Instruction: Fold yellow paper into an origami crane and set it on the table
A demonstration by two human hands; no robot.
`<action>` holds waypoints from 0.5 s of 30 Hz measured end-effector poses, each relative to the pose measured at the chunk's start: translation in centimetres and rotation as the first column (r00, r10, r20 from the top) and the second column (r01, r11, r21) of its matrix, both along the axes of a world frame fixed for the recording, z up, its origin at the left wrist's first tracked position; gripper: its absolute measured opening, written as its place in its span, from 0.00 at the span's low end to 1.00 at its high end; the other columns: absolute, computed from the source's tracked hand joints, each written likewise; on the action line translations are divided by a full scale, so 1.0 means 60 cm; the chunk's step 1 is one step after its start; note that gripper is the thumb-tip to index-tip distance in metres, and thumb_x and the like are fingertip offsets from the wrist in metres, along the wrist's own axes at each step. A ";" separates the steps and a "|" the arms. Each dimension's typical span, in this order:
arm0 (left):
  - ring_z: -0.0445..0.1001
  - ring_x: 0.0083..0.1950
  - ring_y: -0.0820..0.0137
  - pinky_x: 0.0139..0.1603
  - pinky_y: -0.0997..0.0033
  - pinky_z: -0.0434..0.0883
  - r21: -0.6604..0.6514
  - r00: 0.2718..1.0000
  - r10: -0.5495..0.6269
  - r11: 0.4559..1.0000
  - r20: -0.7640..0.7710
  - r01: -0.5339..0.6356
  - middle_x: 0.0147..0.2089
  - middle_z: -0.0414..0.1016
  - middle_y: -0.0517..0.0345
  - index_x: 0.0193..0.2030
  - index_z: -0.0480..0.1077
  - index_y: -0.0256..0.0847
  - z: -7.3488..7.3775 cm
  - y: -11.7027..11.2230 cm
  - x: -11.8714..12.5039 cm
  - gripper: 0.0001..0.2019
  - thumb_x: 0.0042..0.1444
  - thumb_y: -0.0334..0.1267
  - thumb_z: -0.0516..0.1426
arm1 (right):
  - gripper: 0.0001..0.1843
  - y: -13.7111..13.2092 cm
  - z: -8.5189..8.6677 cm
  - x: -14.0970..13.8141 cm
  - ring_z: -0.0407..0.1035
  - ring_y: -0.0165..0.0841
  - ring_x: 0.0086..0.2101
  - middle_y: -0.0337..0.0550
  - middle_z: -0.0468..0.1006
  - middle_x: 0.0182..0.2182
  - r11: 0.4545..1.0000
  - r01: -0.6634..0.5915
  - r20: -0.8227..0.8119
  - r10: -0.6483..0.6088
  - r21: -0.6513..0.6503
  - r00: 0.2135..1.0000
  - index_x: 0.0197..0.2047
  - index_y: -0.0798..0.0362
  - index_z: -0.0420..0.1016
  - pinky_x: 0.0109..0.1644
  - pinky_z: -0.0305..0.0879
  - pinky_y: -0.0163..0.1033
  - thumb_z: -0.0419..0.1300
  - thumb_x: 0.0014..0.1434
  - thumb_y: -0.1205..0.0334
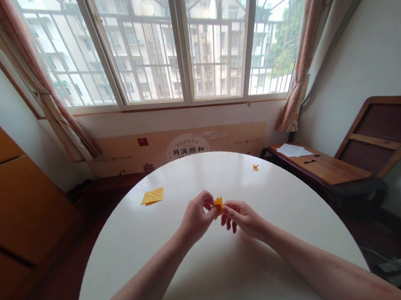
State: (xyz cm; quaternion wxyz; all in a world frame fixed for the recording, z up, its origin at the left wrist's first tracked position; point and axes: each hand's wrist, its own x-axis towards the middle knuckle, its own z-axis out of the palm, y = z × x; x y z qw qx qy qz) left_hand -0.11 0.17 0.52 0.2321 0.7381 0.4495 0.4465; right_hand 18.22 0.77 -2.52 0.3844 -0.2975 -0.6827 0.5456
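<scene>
We seem to be partway through shaping a small orange folded paper (pixel 219 204), which sits between our hands, just above the middle of the white round table (pixel 129 254). Our left hand (pixel 198 213) pinches it between thumb and fingers, while our right hand (pixel 246 216) grips its right edge at thumb and forefinger, the other fingers hanging loose below. As we judge it, the next move calls for a steady left hold and a light right pinch, since thin paper creases easily. No open container shows; the wooden cabinet (pixel 20 211) looks closed, so we cannot tell what it holds. The tabletop bears flat yellow paper (pixel 153 196) to the left and a tiny orange paper figure (pixel 255 168) near the far edge, both apart from our hands
</scene>
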 end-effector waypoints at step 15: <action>0.71 0.27 0.72 0.19 0.79 0.67 -0.195 0.968 -0.152 0.962 0.202 0.192 0.27 0.72 0.59 0.30 0.64 0.39 0.012 -0.005 0.000 0.11 0.55 0.43 0.60 | 0.28 -0.004 0.001 -0.004 0.69 0.28 0.22 0.41 0.74 0.26 1.000 -0.007 0.013 0.007 0.030 1.000 0.36 0.56 0.72 0.21 0.63 0.31 0.54 0.62 0.35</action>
